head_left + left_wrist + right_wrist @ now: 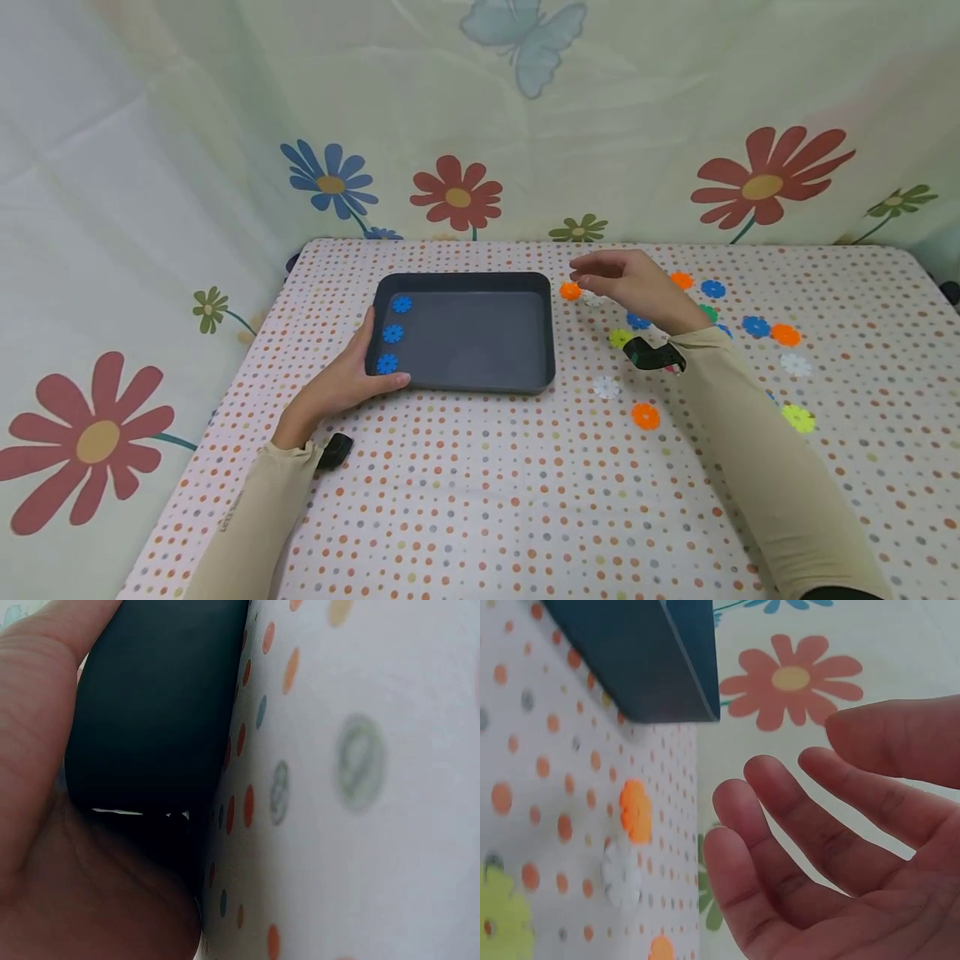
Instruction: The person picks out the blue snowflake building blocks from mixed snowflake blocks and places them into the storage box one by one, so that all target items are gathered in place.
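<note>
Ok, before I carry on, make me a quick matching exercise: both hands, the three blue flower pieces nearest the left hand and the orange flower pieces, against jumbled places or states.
Column one:
1. Left hand
2. Right hand
3. Three blue flower pieces nearest the left hand
4. Orange flower pieces

Column two:
A. Lying on the dotted cloth, right of the tray
B. Raised, holding nothing
C. Holding the tray's near left corner
D. In a row inside the tray

Right pairs: 1-C, 2-B, 3-D, 4-A
</note>
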Demonstrator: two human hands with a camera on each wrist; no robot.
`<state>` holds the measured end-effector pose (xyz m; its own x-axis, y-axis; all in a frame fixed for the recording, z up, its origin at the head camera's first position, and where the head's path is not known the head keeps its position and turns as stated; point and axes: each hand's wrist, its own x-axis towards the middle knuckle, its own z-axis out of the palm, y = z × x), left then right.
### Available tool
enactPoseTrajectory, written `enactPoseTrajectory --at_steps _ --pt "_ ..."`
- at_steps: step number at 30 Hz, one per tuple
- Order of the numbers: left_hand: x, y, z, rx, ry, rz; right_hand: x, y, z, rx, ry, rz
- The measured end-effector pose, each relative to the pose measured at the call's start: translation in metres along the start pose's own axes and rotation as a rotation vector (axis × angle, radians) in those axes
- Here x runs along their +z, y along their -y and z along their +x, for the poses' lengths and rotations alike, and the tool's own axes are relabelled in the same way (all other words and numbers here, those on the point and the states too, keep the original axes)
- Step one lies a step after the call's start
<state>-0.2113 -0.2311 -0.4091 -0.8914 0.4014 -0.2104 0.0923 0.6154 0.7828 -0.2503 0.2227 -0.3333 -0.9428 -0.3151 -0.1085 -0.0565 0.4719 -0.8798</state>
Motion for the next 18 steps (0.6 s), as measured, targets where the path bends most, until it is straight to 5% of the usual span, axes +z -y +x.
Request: enactPoseTrajectory --at_steps 18 --pt "0.000 0.000 0.001 -0.001 -0.005 -0.004 -0.018 -0.029 -0.010 0.109 -0.040 -0.201"
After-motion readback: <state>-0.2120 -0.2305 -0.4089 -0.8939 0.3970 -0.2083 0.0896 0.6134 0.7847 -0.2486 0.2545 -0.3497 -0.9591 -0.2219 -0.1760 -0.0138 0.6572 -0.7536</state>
